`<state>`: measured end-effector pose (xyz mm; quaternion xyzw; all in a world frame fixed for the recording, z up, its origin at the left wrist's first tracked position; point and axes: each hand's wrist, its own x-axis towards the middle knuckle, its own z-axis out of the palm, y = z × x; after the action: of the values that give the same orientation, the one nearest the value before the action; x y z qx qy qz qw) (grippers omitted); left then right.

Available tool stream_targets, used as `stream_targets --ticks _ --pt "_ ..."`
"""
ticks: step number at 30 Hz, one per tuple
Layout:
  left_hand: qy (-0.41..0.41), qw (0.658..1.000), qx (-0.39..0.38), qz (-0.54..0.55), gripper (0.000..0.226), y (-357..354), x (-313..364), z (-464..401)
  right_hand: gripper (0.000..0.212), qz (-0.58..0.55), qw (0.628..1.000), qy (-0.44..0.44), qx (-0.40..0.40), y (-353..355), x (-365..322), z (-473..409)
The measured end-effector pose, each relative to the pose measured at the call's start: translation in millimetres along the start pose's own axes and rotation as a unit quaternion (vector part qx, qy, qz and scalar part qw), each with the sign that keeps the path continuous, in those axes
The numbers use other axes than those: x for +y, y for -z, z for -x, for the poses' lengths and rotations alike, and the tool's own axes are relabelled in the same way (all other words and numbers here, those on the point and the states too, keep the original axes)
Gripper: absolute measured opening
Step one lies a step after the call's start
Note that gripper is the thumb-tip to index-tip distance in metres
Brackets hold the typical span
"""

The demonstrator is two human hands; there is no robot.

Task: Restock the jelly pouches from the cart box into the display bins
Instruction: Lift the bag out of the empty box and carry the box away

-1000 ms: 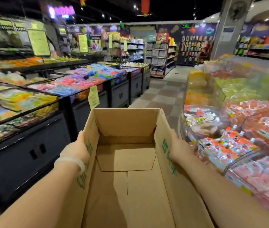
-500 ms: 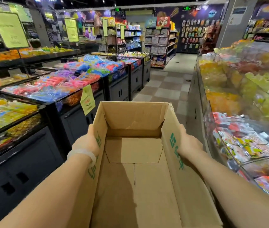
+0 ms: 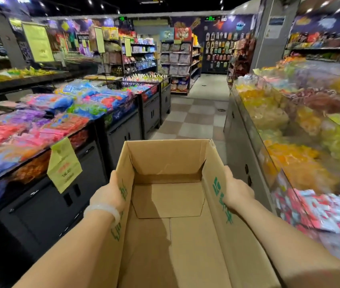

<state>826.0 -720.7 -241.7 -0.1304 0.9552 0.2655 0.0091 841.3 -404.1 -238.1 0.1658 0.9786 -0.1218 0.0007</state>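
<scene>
Carrying an empty box (image 3: 171, 215) down the aisle | left hand (image 3: 108, 196) and right hand (image 3: 236, 192) each hold a side wall | bins (image 3: 289, 125) alongside look full | restocking likely done

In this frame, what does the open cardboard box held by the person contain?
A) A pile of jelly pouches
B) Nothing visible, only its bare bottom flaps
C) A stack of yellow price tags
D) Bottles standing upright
B: the cardboard box shows only bare bottom flaps, while the left hand and right hand hold its two side walls.
</scene>
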Motion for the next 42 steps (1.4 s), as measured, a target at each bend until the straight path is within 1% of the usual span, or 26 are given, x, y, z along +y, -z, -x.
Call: stream_targets --ticks 2,4,6,10,14,16,19,24,28,31,34,36,37,39,42 --pt "-0.011 1.0 0.011 -0.018 0.058 -1.0 27.9 -51.4 0.086 0.017 1.0 -0.005 0.0 9.7 -10.8 -55.1" --pt "-0.027 0.999 0.008 -0.044 0.071 -3.1 54.3 -99.3 0.087 0.02 1.0 -0.006 0.003 14.0 -19.5 -108.6" --pt "-0.04 0.997 0.002 -0.074 0.079 -10.4 77.2 -148.8 0.088 0.019 1.0 -0.008 0.007 14.0 -27.6 -161.8" --pt "-0.056 0.993 0.004 -0.103 0.079 -30.1 129.3 -253.1 0.087 0.008 1.0 -0.019 0.005 1.1 -36.2 -278.1" --pt "-0.082 0.992 -0.015 -0.091 0.078 -59.3 184.4 -376.4 0.082 -0.014 1.0 -0.012 0.008 -4.7 -44.5 -400.5" --pt "-0.093 0.992 -0.019 -0.087 0.077 -71.8 216.4 -438.3 0.083 -0.012 1.0 -0.015 -0.003 5.2 -50.2 -459.6" --pt "-0.117 0.989 -0.013 -0.095 0.077 -86.8 271.2 -527.1 0.08 -0.021 0.999 -0.041 0.01 27.2 -57.0 -546.8" --pt "-0.15 0.985 -0.014 -0.085 0.077 -125.7 359.3 -659.0 0.086 0.0 0.997 -0.079 0.028 35.9 -47.5 -686.5" --pt "-0.158 0.986 -0.015 -0.043 0.073 -173.4 422.5 -768.4 0.088 0.008 0.995 -0.098 0.031 30.0 -37.0 -818.4" --pt "-0.135 0.99 -0.029 0.008 0.066 -204.5 465.8 -838.6 0.087 0.021 0.996 -0.084 0.03 32.1 -34.5 -913.8" --pt "-0.128 0.992 -0.016 -0.011 0.067 -220.6 513.9 -915.6 0.088 0.029 0.997 -0.066 0.035 44.1 -42.1 -1015.2" --pt "-0.104 0.994 -0.026 0.009 0.059 -221.0 544.8 -965.9 0.087 0.03 0.998 -0.055 0.031 52.3 -50.2 -1085.6" --pt "-0.093 0.995 -0.032 0.021 0.059 -221.7 556.6 -989.9 0.086 0.028 0.998 -0.051 0.034 54.1 -54.2 -1118.1" --pt "-0.113 0.993 -0.032 0.021 0.066 -222.0 582.0 -1040.3 0.083 0.017 0.998 -0.043 0.046 52.6 -61.6 -1183.2" --pt "-0.138 0.99 -0.014 -0.001 0.072 -234.4 619.6 -1124.5 0.085 0.014 0.998 -0.036 0.048 44.4 -71.3 -1277.7"
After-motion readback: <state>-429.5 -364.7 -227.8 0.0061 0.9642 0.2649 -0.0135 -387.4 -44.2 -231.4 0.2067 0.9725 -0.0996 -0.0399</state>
